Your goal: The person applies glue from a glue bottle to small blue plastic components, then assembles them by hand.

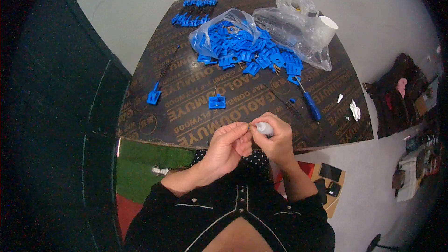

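Note:
My right hand (278, 142) is closed around a small whitish squeeze bottle (265, 129) at the table's near edge. The bottle's tip points left, toward my left hand (227, 141). Thumb and forefinger of my left hand are pinched together close to that tip; what they hold, if anything, is too small to make out. Just beyond my hands a blue plastic piece (217, 102) with a thin metal pin lies on the dark plywood table (182, 112). Another blue piece (153, 95), with a dark bristly rod, lies farther left.
A heap of blue plastic parts (261, 53) spills from a clear bag (200, 42). A second clear bag (298, 37) and a white cup (328, 27) stand back right. A blue-handled screwdriver (311, 106) and crumpled white tissue (355, 110) lie right. Blue pieces (190, 20) line the far left.

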`<control>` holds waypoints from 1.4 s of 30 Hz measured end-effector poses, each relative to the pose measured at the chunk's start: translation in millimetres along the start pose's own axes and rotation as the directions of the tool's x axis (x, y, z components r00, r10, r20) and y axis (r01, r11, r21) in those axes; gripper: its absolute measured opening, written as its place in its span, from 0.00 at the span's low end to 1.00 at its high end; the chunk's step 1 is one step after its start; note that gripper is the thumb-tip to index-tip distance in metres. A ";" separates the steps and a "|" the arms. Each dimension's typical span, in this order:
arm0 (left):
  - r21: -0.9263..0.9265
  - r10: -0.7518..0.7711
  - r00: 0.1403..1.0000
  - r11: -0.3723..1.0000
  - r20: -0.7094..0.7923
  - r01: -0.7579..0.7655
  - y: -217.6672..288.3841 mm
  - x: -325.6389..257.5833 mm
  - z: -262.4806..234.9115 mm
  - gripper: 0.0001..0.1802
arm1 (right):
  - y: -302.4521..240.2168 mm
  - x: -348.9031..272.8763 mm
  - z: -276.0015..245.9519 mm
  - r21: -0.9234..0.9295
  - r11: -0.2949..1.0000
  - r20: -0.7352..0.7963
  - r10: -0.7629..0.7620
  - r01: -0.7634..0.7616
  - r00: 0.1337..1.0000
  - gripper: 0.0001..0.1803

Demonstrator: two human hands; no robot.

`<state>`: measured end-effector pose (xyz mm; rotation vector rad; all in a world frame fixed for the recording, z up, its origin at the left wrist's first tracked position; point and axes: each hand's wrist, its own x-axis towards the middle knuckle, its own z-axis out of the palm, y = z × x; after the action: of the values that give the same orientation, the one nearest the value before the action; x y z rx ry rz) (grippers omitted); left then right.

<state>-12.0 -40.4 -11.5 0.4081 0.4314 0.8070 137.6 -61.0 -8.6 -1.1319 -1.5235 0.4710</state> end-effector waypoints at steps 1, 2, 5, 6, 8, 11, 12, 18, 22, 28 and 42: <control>0.006 -0.005 1.000 1.000 0.008 0.005 0.2 0.3 0.3 0.07 | 0.5 0.1 -0.7 0.016 1.000 0.005 0.016 -0.016 1.000 0.05; 0.011 -0.010 1.000 1.000 0.016 0.010 0.3 0.6 0.3 0.08 | 0.2 0.6 -1.4 0.016 1.000 0.003 0.016 -0.016 1.000 0.05; 0.001 -0.020 1.000 1.000 0.019 0.020 -0.6 1.3 -0.3 0.08 | -2.2 1.8 -3.4 0.022 0.999 0.018 0.049 -0.049 0.999 0.05; 0.001 -0.020 1.000 1.000 0.019 0.020 -0.9 1.4 -0.9 0.08 | -2.4 1.8 -3.3 0.040 0.997 0.025 0.057 -0.058 0.998 0.05; 0.012 -0.007 1.000 1.000 0.028 0.006 -1.2 1.3 -2.0 0.08 | -2.6 1.5 -2.5 0.059 0.996 0.032 0.066 -0.067 0.997 0.05; 0.014 -0.004 1.000 1.000 0.029 0.003 -1.1 0.7 -1.6 0.08 | -3.2 1.0 -0.3 0.084 0.992 0.018 0.090 -0.091 0.996 0.04; 0.014 -0.004 1.000 1.000 0.029 0.004 -1.3 0.9 -2.0 0.08 | -2.9 1.1 0.4 0.086 0.992 0.015 0.088 -0.089 0.996 0.04; -0.035 0.002 0.999 0.999 0.046 -0.001 -2.5 2.2 -3.9 0.08 | -1.6 1.2 4.0 0.091 0.991 0.002 0.097 -0.097 0.995 0.05; -0.040 0.038 0.997 0.999 0.063 -0.036 -3.3 3.2 -6.0 0.07 | -1.5 0.6 6.3 0.112 0.987 -0.013 0.114 -0.112 0.993 0.05; -0.043 0.124 0.988 0.992 0.096 -0.120 3.1 5.8 -9.3 0.06 | -12.4 -5.0 0.5 0.175 0.936 -0.036 0.318 -0.307 0.948 0.13; -0.055 0.280 0.922 0.960 0.268 -0.275 6.0 10.8 -20.0 0.07 | -2.7 -31.3 -11.0 0.560 0.770 0.097 0.306 -0.306 0.947 0.13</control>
<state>-19.2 -24.8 -27.5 0.5655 0.1078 1.0122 143.9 -91.7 -19.8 -0.8919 -1.0747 1.0761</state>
